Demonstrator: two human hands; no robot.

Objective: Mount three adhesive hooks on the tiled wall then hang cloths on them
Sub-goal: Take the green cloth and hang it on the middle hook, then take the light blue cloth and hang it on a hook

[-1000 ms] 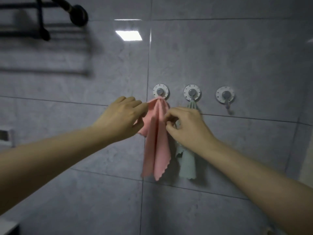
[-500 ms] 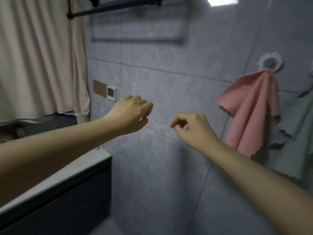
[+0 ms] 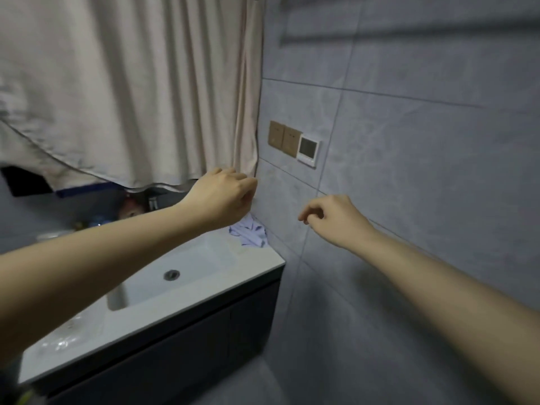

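Note:
A crumpled pale blue cloth (image 3: 250, 233) lies on the back right corner of the white sink counter (image 3: 263, 266), against the grey tiled wall (image 3: 423, 171). My left hand (image 3: 223, 197) hovers just above it with loosely curled fingers and holds nothing. My right hand (image 3: 333, 219) hangs in the air to the right of the cloth, near the wall, fingers loosely curled and empty. The hooks and the hung cloths are out of view.
A beige curtain (image 3: 131, 89) hangs over the back of the sink. Two tan switches (image 3: 284, 138) and a small white panel (image 3: 307, 149) sit on the wall. A dark cabinet (image 3: 175, 352) runs under the counter; the basin drain (image 3: 171, 275) shows in the sink.
The view has swung left, away from the hooks with the pink and green cloths. Both hands let go of the pink cloth and moved over toward the sink corner.

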